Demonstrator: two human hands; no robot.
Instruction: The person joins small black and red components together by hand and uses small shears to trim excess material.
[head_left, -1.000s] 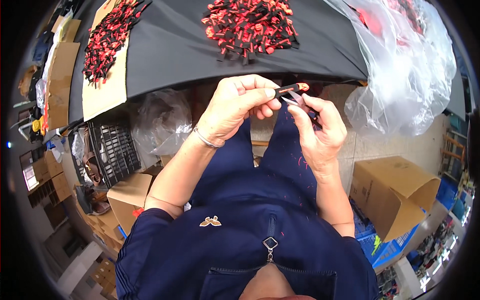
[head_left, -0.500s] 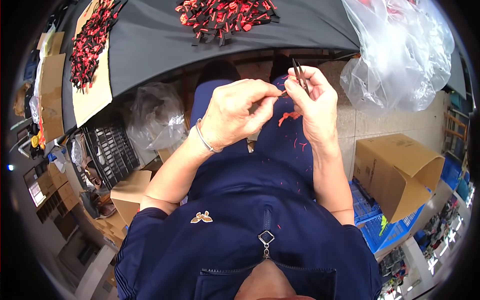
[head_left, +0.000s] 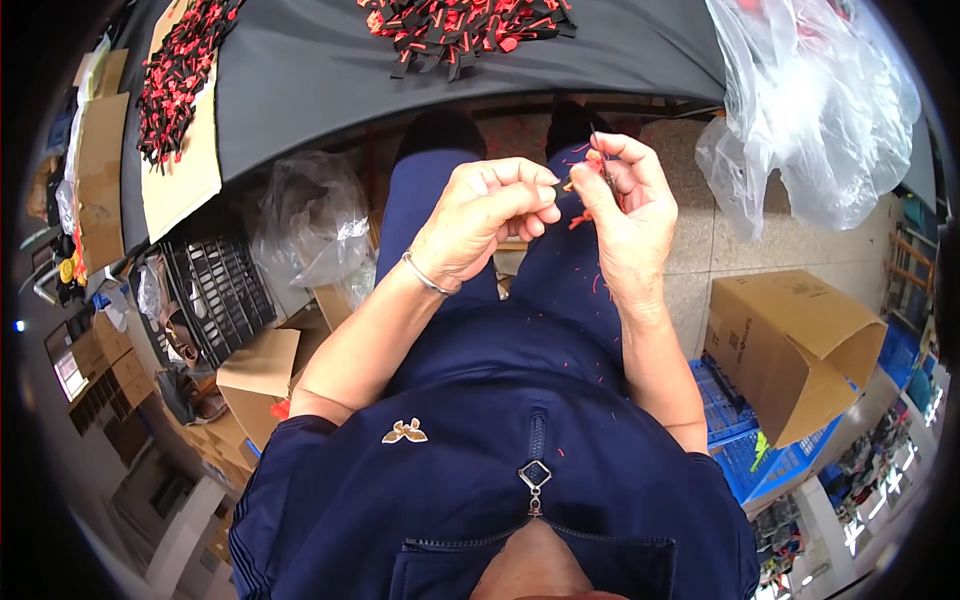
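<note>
Both hands are raised over my lap, close together. My left hand (head_left: 490,215) is closed, thumb and forefinger pinching a small black strip (head_left: 562,187) that points toward the other hand. In my right hand (head_left: 635,215) a pair of small dark scissors (head_left: 611,184) is held along the palm, partly hidden by the fingers. Orange-red cord (head_left: 581,218) hangs below that thumb, and a bit more shows at the fingertips. Ahead on the dark cloth-covered table (head_left: 300,110) lies a heap of black strips with red cord (head_left: 470,35).
A second heap (head_left: 180,90) of such pieces lies on a cardboard sheet (head_left: 180,200) at the left. Clear plastic bags hang at the right (head_left: 815,130) and lower left (head_left: 315,220). A carton (head_left: 785,345) sits on a blue crate (head_left: 745,450). Red thread scraps dot my clothes.
My left hand has turned and its fingers have curled in, with a black strip now at the fingertips. The scissors in my right hand have swung back, their blades less visible.
</note>
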